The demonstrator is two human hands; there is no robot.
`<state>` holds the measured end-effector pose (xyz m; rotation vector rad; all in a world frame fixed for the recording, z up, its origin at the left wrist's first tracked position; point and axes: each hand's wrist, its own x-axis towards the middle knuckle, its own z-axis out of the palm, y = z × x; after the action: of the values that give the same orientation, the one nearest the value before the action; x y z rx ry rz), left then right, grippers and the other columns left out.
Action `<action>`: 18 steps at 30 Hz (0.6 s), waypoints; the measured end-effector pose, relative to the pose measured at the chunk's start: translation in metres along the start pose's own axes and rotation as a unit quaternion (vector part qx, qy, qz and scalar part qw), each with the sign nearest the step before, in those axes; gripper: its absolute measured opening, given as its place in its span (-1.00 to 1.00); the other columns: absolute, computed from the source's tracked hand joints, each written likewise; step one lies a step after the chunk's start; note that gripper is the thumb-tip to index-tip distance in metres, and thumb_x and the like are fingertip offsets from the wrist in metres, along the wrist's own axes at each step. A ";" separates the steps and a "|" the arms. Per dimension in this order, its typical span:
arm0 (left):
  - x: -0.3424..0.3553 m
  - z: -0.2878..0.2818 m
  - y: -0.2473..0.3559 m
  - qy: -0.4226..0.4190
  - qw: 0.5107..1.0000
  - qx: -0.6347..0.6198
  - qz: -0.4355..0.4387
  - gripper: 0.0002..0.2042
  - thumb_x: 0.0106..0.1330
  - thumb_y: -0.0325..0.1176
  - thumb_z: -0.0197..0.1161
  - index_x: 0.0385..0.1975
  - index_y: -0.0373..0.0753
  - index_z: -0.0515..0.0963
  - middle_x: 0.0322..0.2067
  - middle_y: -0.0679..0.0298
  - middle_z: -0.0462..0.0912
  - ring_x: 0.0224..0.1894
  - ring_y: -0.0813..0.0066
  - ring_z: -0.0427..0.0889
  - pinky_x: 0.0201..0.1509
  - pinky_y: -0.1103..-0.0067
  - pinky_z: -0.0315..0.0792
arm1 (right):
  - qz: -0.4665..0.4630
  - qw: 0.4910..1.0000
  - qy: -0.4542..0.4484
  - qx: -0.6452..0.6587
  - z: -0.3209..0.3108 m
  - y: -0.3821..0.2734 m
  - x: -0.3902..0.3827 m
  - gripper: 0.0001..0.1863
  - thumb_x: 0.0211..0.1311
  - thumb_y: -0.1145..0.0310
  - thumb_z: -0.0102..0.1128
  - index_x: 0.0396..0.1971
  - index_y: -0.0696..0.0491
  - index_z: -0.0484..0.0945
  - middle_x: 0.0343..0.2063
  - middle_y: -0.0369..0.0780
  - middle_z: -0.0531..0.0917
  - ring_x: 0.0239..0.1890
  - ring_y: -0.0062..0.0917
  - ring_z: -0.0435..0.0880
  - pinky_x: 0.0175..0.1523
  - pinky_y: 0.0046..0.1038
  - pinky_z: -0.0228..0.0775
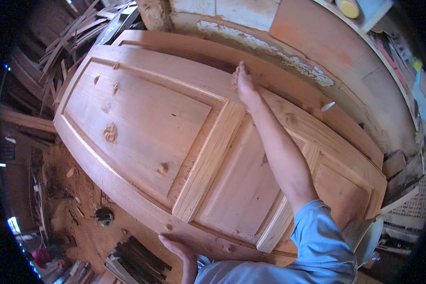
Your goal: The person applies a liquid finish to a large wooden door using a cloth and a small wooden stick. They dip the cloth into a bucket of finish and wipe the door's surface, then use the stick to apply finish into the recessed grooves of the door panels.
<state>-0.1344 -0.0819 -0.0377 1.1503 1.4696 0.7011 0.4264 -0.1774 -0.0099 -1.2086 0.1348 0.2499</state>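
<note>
A large wooden panel door (142,132) lies in front of me, with recessed panels, raised mouldings and several knots. My right arm reaches across it, and my right hand (244,85) is at the door's far long edge. Its fingers are stretched out close together, and I see nothing held in them. Down at the near long edge is my left hand (177,246), fingers extended beside the rim and no object showing in it. Pale wooden cross rails (213,161) divide the door's panels. Behind the far edge sits another brown wooden panel (279,92), partly hidden by the door.
Scrap wood strips (75,35) are heaped at the far left. Sawdust and chips cover the floor (80,222), where a small dark round object (104,216) and dark slats (139,260) lie. A pale bucket-like container (371,239) stands at the right. A stained wall (251,35) rises behind.
</note>
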 end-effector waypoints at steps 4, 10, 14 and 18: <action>0.002 0.000 -0.003 0.000 1.000 -0.024 -0.007 -0.46 0.53 -0.04 -0.25 0.27 -0.38 0.22 0.24 0.05 0.27 0.24 0.28 0.29 0.35 0.42 0.16 | 0.046 0.990 0.037 0.129 -0.013 -0.012 -0.019 -0.57 0.49 -0.01 -0.19 -0.60 -0.12 0.22 -0.76 -0.46 0.08 -0.73 -0.65 0.05 -0.57 -0.51 -0.02; 0.009 -0.003 -0.010 -0.123 0.966 -0.215 -0.076 -0.36 0.50 0.06 -0.27 0.33 -0.38 0.13 0.33 0.04 0.15 0.35 0.20 0.15 0.45 0.34 0.02 | 0.075 0.906 0.071 0.410 -0.089 -0.039 -0.103 -0.58 0.49 0.09 -0.15 -0.63 -0.10 0.26 -0.77 -0.43 0.12 -0.73 -0.65 0.06 -0.54 -0.54 0.00; 0.005 0.000 -0.005 -0.088 0.992 -0.094 0.001 -0.42 0.52 -0.01 -0.31 0.31 -0.39 0.14 0.27 -0.05 0.22 0.25 0.12 0.31 0.36 0.22 0.20 | 0.031 0.864 0.025 0.502 -0.153 -0.041 -0.188 -0.60 0.48 0.17 -0.14 -0.64 -0.09 0.31 -0.76 -0.43 0.18 -0.72 -0.66 0.10 -0.51 -0.56 0.04; -0.013 0.019 0.018 -0.048 0.994 -0.097 -0.009 -0.43 0.51 0.02 -0.32 0.18 -0.40 0.30 0.18 -0.06 0.33 0.12 0.12 0.41 0.25 0.25 0.30 | -0.050 0.851 0.051 0.520 -0.240 -0.041 -0.250 -0.64 0.49 0.16 -0.18 -0.57 -0.11 0.33 -0.71 -0.45 0.27 -0.71 -0.68 0.18 -0.51 -0.56 0.08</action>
<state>-0.1118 -0.0901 -0.0210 1.0072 1.2996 0.7488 0.2032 -0.4457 0.0020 -0.1378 0.2562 -0.0053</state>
